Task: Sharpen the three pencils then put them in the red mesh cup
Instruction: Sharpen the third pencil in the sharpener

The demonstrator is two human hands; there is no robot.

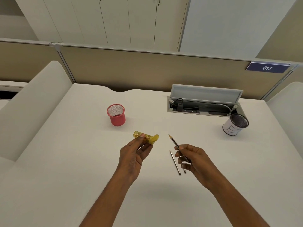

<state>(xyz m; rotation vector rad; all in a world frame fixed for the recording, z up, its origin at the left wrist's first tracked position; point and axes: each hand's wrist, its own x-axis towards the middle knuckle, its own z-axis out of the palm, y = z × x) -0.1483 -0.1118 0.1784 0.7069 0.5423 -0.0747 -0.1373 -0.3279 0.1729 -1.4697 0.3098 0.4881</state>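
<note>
My left hand [133, 155] is raised over the desk [65, 161], thumb and fingers closed around a yellow sharpener [145, 137]. Its long axis runs left to right, and its round yellow cap points right, toward the pencil tip. My right hand [191, 158] pinches one pencil [174, 141] between thumb and fingertips, the other fingers loosely curled. That pencil slants up and to the left, its sharpened point aimed at the far side of the desk and well short of the sharpener. Just left of my right hand a second pencil [175, 162] lies flat on the desk, tip away from me. A third pencil [185, 170] shows only its near end under my fingers. Farther out, the red mesh cup [116, 115] stands upright, with nothing visible inside it. At far right, a black mesh cup [234, 124] wrapped in white paper stands beside an open cable tray [203, 104].
</note>
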